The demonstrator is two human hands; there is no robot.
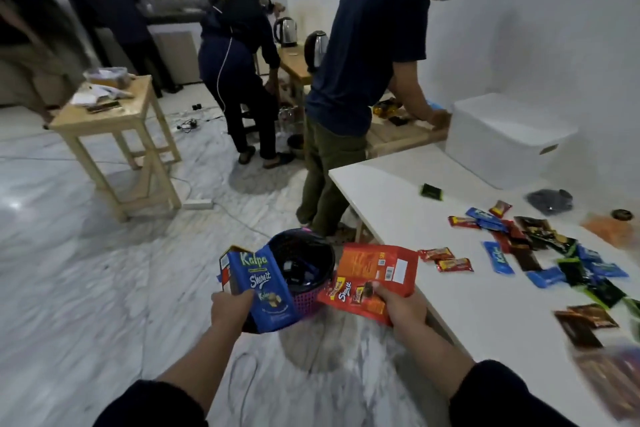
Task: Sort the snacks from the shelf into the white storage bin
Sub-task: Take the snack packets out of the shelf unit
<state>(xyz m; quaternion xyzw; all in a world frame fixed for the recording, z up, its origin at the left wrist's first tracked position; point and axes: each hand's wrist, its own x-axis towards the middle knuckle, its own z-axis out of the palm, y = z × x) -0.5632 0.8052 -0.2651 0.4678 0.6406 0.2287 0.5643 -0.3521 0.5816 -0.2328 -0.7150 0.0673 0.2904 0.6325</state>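
The left hand [231, 306] grips a blue bag [263, 288]. The right hand [403, 307] grips a red bag [375, 276]. Both bags hang over a dark basket [304, 274] on the floor. Lots of small snacks [540, 253] lie on the white table [398, 198]. The white bin [502, 139] sits at the far end, lid on. The bags might drop into the basket by mistake, not the bin, because it sits right under them.

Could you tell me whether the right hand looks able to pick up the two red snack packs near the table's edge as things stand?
Probably not yet: the right hand already grips the red bag. The red snack packs lie uncovered close by.
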